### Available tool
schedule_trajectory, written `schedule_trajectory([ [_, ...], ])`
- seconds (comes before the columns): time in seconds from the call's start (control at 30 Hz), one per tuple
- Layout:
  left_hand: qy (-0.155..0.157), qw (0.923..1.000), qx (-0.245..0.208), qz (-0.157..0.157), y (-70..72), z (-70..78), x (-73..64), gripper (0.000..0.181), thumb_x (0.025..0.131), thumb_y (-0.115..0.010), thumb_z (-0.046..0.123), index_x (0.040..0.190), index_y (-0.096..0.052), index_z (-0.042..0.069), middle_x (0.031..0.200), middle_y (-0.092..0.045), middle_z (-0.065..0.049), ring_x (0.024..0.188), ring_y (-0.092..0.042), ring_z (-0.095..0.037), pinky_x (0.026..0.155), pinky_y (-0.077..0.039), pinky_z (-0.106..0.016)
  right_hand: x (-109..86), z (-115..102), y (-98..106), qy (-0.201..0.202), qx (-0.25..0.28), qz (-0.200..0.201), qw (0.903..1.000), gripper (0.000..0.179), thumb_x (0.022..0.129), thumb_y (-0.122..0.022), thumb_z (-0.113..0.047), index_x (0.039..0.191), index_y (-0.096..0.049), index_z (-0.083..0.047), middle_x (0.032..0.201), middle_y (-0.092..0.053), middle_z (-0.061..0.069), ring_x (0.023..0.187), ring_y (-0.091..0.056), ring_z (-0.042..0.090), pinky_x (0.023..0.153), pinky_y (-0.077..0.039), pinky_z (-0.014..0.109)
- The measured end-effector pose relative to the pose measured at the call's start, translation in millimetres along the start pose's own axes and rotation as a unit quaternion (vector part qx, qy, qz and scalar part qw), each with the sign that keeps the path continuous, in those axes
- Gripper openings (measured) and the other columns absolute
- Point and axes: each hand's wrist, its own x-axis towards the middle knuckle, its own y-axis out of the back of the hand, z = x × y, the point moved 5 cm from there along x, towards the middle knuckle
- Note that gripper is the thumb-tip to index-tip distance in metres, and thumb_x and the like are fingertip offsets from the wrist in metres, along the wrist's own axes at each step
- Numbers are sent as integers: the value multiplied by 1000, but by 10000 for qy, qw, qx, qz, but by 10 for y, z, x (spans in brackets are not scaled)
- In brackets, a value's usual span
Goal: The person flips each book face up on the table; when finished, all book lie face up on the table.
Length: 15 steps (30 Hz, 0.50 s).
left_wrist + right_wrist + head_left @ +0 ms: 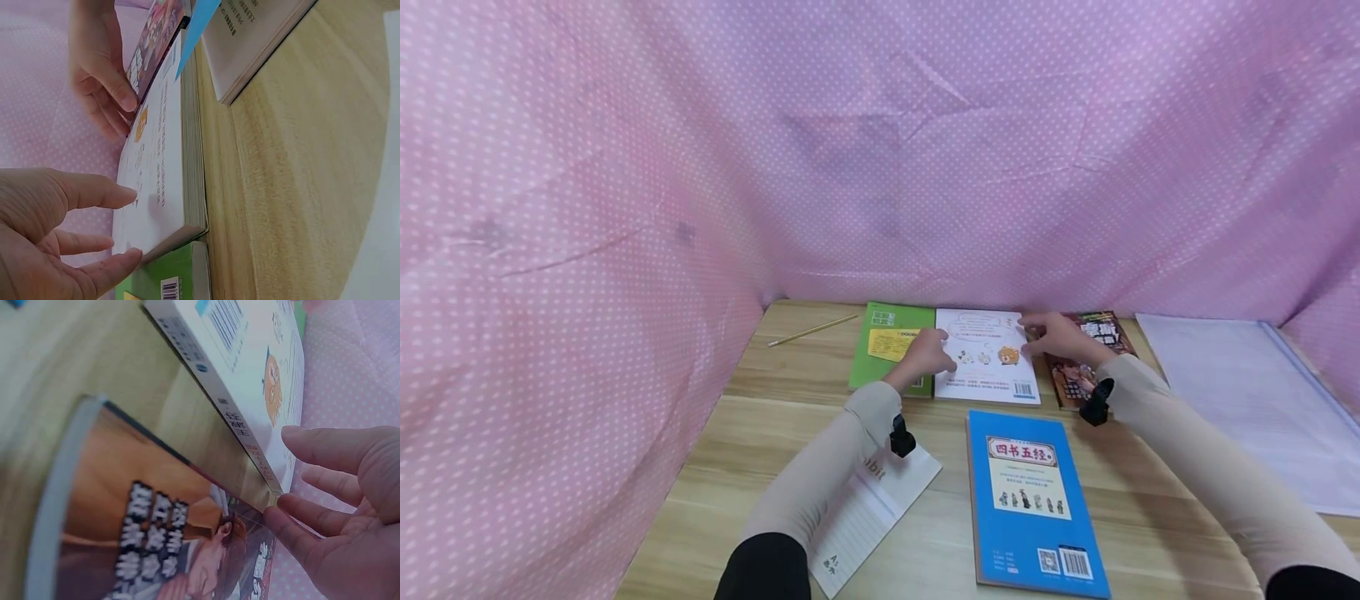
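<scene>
A white book [988, 367] with small cartoon animals lies flat between my two hands. My left hand [925, 357] is at its left edge, thumb and fingers spread and slightly bent; in the left wrist view a fingertip [127, 197] hovers over the white cover. At the opposite edge is my right hand [1062, 337], its thumb [300, 439] over the cover and its other fingertips low by the spine. Left of the white book lies a green book [880, 321]. A brown illustrated book [1063, 379] lies partly under my right hand, with a narrow gap to the white one.
Nearer me are a blue book [1022, 542] and, partly beneath my left forearm, a pale lined notebook [857, 525]. A pencil [812, 331] lies at the back left. On the right is a translucent white folder [1240, 392]. Pink dotted cloth [880, 208] hangs behind the table.
</scene>
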Motion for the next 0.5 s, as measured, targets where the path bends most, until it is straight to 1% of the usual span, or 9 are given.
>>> schedule_trajectory([
  [0.1, 61, 9999, 98, 51, 29, -34, -5, 62, 80, -78, 3, 138, -57, -5, 146, -57, -18, 136, -54, -33, 112, -47, -42, 89, 13, -7, -54, 13, 83, 10000, 62, 91, -73, -11, 145, -49, 8, 133, -57, 31, 106, -54, 36, 95, -49, 51],
  [0.13, 85, 9999, 122, 78, 37, -46, -9, 59, 79, -79, 3, 135, -60, -5, 144, -58, -18, 132, -56, -32, 110, -49, -41, 116, 16, -10, -70, 12, 97, 9999, 62, 92, -73, -12, 145, -49, 8, 135, -56, 32, 108, -54, 37, 96, -49, 53],
  [0.17, 105, 9998, 132, 48, 40, -58, -12, 53, 80, -78, 2, 130, -62, -6, 140, -60, -19, 126, -59, -31, 106, -51, -39, 144, 28, -16, -99, 39, 104, 9999, 61, 92, -72, -12, 145, -48, 8, 136, -55, 32, 111, -54, 38, 98, -49, 54],
  [0.23, 121, 9998, 121, 41, 46, -78, -20, 43, 79, -79, 2, 119, -65, -6, 133, -64, -18, 109, -62, -27, 94, -55, -35, 192, 52, -25, -184, 87, 120, 9997, 61, 93, -71, -12, 146, -48, 7, 142, -52, 32, 117, -53, 40, 103, -47, 57],
  [0.27, 118, 9999, 101, 58, 51, -83, -28, 43, 79, -79, 2, 119, -66, -6, 132, -64, -18, 104, -62, -25, 89, -55, -33, 213, 64, -30, -236, 140, 123, 9995, 60, 93, -71, -12, 146, -48, 7, 143, -51, 32, 120, -52, 41, 105, -45, 59],
  [0.33, 110, 9999, 69, 32, 53, -90, -44, 37, 78, -80, 2, 112, -67, -4, 127, -65, -16, 90, -56, -20, 77, -51, -28, 252, 84, -35, -283, 255, 132, 9992, 60, 94, -69, -10, 146, -46, 8, 146, -47, 34, 125, -49, 45, 109, -41, 62],
  [0.37, 95, 9999, 54, 14, 54, -91, -51, 36, 78, -80, 2, 111, -67, -3, 124, -65, -15, 85, -53, -19, 72, -47, -27, 273, 92, -33, -284, 305, 158, 9990, 59, 94, -69, -9, 146, -46, 9, 146, -46, 35, 127, -48, 46, 111, -39, 62],
  [0.4, 86, 10000, 31, 40, 57, -91, -63, 37, 77, -81, 2, 112, -68, -2, 123, -66, -13, 83, -53, -17, 70, -46, -25, 294, 96, -30, -268, 344, 182, 9989, 59, 94, -69, -8, 146, -46, 10, 147, -45, 35, 129, -47, 48, 113, -37, 63],
  [0.5, 119, 9999, 39, -74, 50, -95, -89, 38, 76, -80, -1, 111, -65, -5, 115, -64, -16, 76, -47, -14, 63, -40, -22, 354, 113, -23, -292, 446, 247, 9983, 60, 94, -68, -7, 146, -44, 11, 149, -42, 36, 133, -44, 50, 116, -34, 62],
])
